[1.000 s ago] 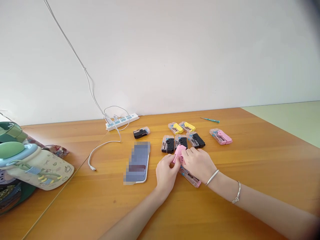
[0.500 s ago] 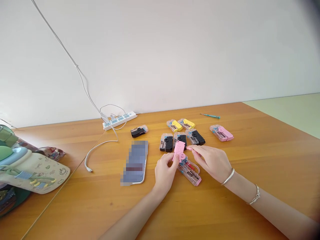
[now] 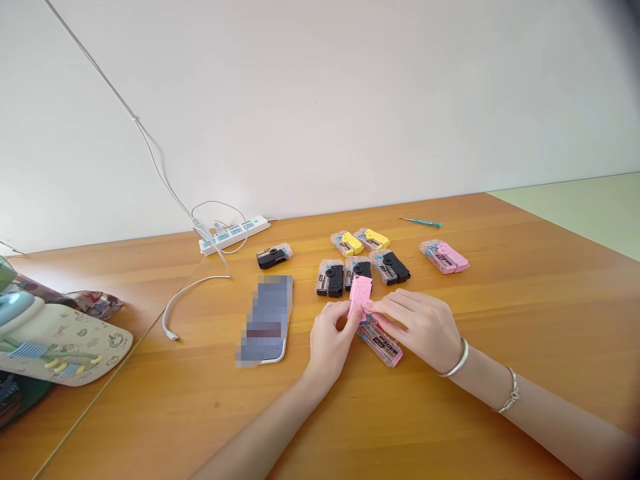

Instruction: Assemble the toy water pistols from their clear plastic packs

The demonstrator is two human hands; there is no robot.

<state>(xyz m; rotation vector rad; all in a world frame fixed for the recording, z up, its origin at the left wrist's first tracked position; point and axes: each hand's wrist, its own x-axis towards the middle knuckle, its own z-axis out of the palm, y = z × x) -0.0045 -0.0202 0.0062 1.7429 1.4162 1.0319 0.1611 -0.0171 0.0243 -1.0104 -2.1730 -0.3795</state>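
My left hand is closed on the pink part of an unfolded toy water gun, thumb and fingers on either side of it. The gun's clear body, printed with dark lettering, slants down to the right under my right hand. My right hand is closed, its fingertips bunched at the gun's pink round joint around a small pink piece, mostly covered by the fingers. Just behind lie folded black toy water guns, clear-cased, the middle one partly covered by the pink gun.
Two yellow folded guns lie farther back, a pink one at right, another black one at left. A screwdriver is near the wall. Left are a phone, power strip, white cable and patterned bottle.
My right hand has moved left, bringing the small pink piece from beside the gun to its round joint. My left hand keeps its hold. The view has shifted slightly.
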